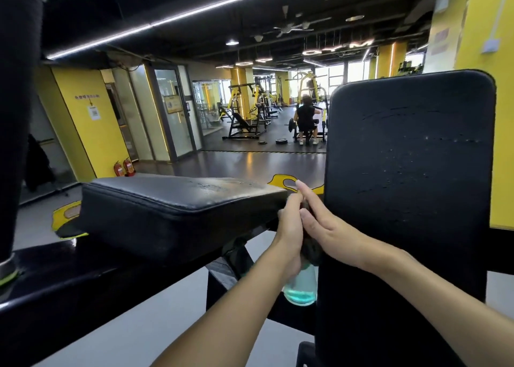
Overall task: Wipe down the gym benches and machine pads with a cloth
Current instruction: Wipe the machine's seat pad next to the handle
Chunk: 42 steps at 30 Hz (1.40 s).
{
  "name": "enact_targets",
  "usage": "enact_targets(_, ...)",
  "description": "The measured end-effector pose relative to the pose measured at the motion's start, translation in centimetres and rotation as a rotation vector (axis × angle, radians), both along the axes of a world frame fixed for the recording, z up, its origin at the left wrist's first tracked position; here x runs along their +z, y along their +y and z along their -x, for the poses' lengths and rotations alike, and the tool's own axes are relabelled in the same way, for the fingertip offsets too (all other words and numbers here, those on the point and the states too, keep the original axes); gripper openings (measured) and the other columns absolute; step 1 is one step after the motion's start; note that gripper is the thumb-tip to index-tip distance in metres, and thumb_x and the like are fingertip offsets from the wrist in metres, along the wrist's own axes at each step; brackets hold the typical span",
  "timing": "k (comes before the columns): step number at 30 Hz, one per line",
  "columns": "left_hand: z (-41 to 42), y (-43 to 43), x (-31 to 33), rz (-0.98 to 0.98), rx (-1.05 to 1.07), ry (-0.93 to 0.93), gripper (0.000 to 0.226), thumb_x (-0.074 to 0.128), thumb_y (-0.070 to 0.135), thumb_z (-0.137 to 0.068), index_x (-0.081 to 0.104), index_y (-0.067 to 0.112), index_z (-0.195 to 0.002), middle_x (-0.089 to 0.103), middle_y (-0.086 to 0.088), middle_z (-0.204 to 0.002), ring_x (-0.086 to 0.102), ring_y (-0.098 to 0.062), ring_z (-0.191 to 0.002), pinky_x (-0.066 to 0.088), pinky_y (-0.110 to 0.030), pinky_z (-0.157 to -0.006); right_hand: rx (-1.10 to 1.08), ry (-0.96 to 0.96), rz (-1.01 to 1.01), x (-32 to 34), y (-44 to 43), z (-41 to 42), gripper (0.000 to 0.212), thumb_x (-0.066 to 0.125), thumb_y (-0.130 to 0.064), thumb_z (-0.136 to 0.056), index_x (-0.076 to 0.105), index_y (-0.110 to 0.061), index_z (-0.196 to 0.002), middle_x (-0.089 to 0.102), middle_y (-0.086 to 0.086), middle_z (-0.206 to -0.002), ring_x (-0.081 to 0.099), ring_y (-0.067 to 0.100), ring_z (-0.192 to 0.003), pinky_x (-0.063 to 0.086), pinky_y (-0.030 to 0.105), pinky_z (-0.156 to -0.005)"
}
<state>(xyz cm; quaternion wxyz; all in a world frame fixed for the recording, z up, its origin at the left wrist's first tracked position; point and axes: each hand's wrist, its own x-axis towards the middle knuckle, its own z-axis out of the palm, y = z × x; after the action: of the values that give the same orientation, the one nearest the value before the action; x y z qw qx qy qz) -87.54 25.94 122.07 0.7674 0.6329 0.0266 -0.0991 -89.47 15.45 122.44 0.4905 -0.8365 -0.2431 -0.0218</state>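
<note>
**Both hands meet between 2 black pads**

Your 2 forearms reach in from the bottom edge and meet at the middle. Your left hand [290, 227] is curled around the top of a spray bottle [301, 287], whose clear body with blue-green liquid hangs below your wrist. Your right hand [324, 224] lies flat against the left, fingers straight and close together, index finger pointing up. A dark cloth [313, 248] is pressed between the 2 hands, only a bunched part of it showing beneath your right palm.

Just left of your hands sits a flat black pad [178, 199], its top worn and scuffed near the right-hand corner, with light reflecting off it. Just right of them stands an upright black pad [409, 149], dotted with small droplets and faint streaks across its upper half. Both are mounted on a black machine frame [69, 277] with yellow plates [281, 181] behind the pads.

The room around you is a gym with yellow walls and columns, a black ceiling with a long light strip [172, 19], and a glossy dark floor. 2 red fire extinguishers [125, 167] stand by the left wall. Further back, a person [306, 119] sits at a yellow and black machine, facing away.
</note>
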Motion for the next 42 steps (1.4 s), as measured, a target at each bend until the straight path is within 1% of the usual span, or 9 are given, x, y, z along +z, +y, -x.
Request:
enact_targets(5, 1.2, 0.7, 4.8, 0.039, -0.050, 0.005, 0.063, 0.038, 0.067, -0.087, 0.068, 0.015, -0.103, 0.071, -0.011, -0.104, 0.069, -0.030, -0.097, 0.057, -0.043, -0.079, -0.177, -0.303, -0.035, 1.9, 0.5, -1.2, 0.038, 0.050, -0.011, -0.100, 0.043, -0.024, -0.135, 0.061, -0.001, -0.120, 0.058, 0.013, -0.111, 0.046, 0.030, -0.097)
enact_targets(10, 5.7, 3.1, 10.3, -0.872, 0.167, -0.754, 0.026, 0.043, 0.031, -0.099, 0.063, 0.020, -0.110, 0.064, -0.003, -0.104, 0.061, -0.019, -0.094, 0.048, -0.032, -0.079, -0.298, -0.282, -0.163, 7.3, 0.9, -4.7, 0.026, 0.059, -0.013, -0.096, 0.040, -0.014, -0.115, 0.055, -0.008, -0.094, 0.057, 0.019, -0.093, 0.045, 0.030, -0.076)
enact_targets(14, 8.5, 5.9, 13.5, -1.066, 0.412, -0.986, 0.020, 0.047, 0.027, -0.098, 0.067, 0.021, -0.098, 0.062, 0.005, -0.085, 0.060, -0.017, -0.076, 0.053, -0.039, -0.069, -0.233, -0.258, -0.082, 9.1, 3.1, -8.2, 0.018, 0.067, -0.020, -0.089, 0.056, -0.013, -0.102, 0.064, 0.000, -0.092, 0.058, 0.016, -0.083, 0.049, 0.031, -0.071)
enact_targets(17, 10.3, 8.1, 15.4, -1.258, 0.560, -0.987, 0.021, 0.047, 0.031, -0.097, 0.066, 0.025, -0.091, 0.062, 0.008, -0.081, 0.059, -0.014, -0.074, 0.052, -0.037, -0.067, -0.156, -0.252, -0.027, 9.8, 5.9, -10.9, 0.013, 0.067, -0.021, -0.088, 0.069, -0.018, -0.100, 0.071, 0.000, -0.096, 0.064, 0.020, -0.093, 0.052, 0.041, -0.087)
enact_targets(21, 12.0, 11.8, 15.8, -1.451, 0.698, -0.815, 0.028, 0.044, 0.035, -0.097, 0.062, 0.023, -0.079, 0.060, 0.008, -0.075, 0.053, -0.014, -0.071, 0.041, -0.032, -0.064, -0.011, -0.231, 0.102, 9.0, 8.4, -13.7, 0.016, 0.064, -0.014, -0.089, 0.069, -0.022, -0.103, 0.071, -0.001, -0.098, 0.064, 0.020, -0.097, 0.050, 0.034, -0.088)
enact_targets(24, 11.9, 14.2, 15.5, -1.429, 0.707, -0.573, 0.042, 0.040, 0.039, -0.098, 0.056, 0.019, -0.065, 0.056, 0.006, -0.069, 0.051, -0.019, -0.071, 0.043, -0.042, -0.081, 0.059, -0.257, 0.206, 8.6, 9.4, -15.4, 0.018, 0.064, -0.013, -0.089, 0.067, -0.028, -0.099, 0.069, -0.004, -0.100, 0.063, 0.017, -0.098, 0.046, 0.029, -0.085)
enact_targets(27, 11.5, 14.3, 15.2, -1.350, 0.630, -0.422, 0.048, 0.034, 0.043, -0.100, 0.043, 0.020, -0.060, 0.054, 0.000, -0.074, 0.051, -0.023, -0.076, 0.040, -0.039, -0.075, 0.083, -0.234, 0.333, 8.0, 10.1, -16.9, 0.018, 0.064, -0.017, -0.091, 0.071, -0.024, -0.107, 0.069, -0.002, -0.107, 0.062, 0.017, -0.102, 0.045, 0.027, -0.089)
enact_targets(34, 11.1, 14.6, 15.2, -1.376, 0.553, -0.283, 0.049, 0.018, 0.049, -0.093, 0.062, 0.029, -0.102, 0.059, 0.002, -0.118, 0.048, -0.028, -0.115, 0.039, -0.051, -0.103, 0.071, -0.205, 0.495, 7.2, 11.2, -18.9, 0.025, 0.057, -0.018, -0.093, 0.073, -0.021, -0.112, 0.071, 0.003, -0.114, 0.062, 0.023, -0.108, 0.046, 0.028, -0.093)
enact_targets(42, 11.1, 14.4, 15.0, -1.358, 0.572, -0.285, 0.048, 0.016, 0.044, -0.098, 0.061, 0.029, -0.108, 0.059, 0.002, -0.120, 0.047, -0.025, -0.116, 0.039, -0.050, -0.102, 0.087, -0.304, 0.577, 7.6, 10.4, -18.7, 0.024, 0.055, -0.012, -0.089, 0.075, -0.014, -0.102, 0.073, 0.006, -0.106, 0.063, 0.026, -0.103, 0.049, 0.035, -0.092)
